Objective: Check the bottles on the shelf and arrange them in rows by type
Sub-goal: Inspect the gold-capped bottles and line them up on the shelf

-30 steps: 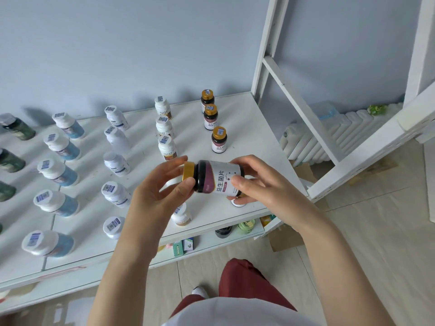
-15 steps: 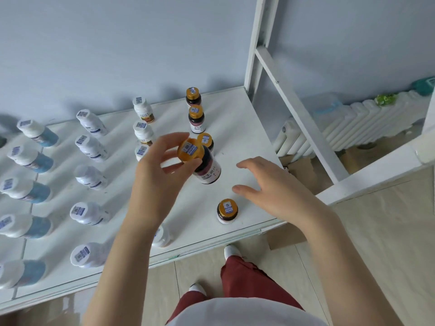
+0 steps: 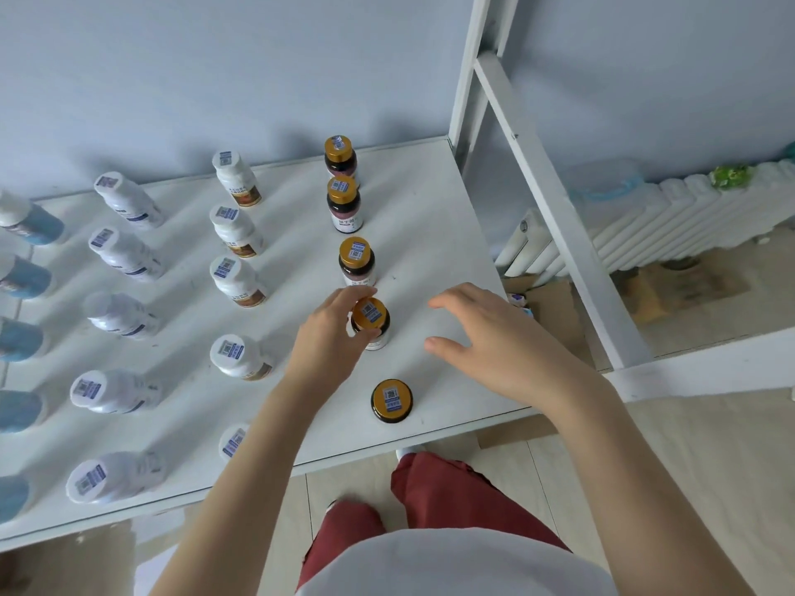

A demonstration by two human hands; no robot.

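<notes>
A dark gold-capped bottle [image 3: 372,326] stands upright on the white shelf [image 3: 430,217], fourth in a row of gold-capped bottles. My left hand [image 3: 331,337] grips it around the cap, thumb in front and fingers behind. In line behind it stand three like bottles [image 3: 356,262], and one more gold-capped bottle [image 3: 391,401] stands in front near the shelf edge. My right hand [image 3: 482,337] hovers open just right of the held bottle, touching nothing.
Left of the gold caps run rows of white bottles with brown labels [image 3: 234,234], plain white bottles [image 3: 124,251] and blue-bodied bottles [image 3: 26,277]. A white frame post and diagonal brace [image 3: 555,208] rise at the shelf's right end. A radiator [image 3: 645,225] lies beyond.
The bottle went from being held sideways in both hands to standing upright in the gold-capped row. My right hand let go and drew off to the right; the left keeps its grip.
</notes>
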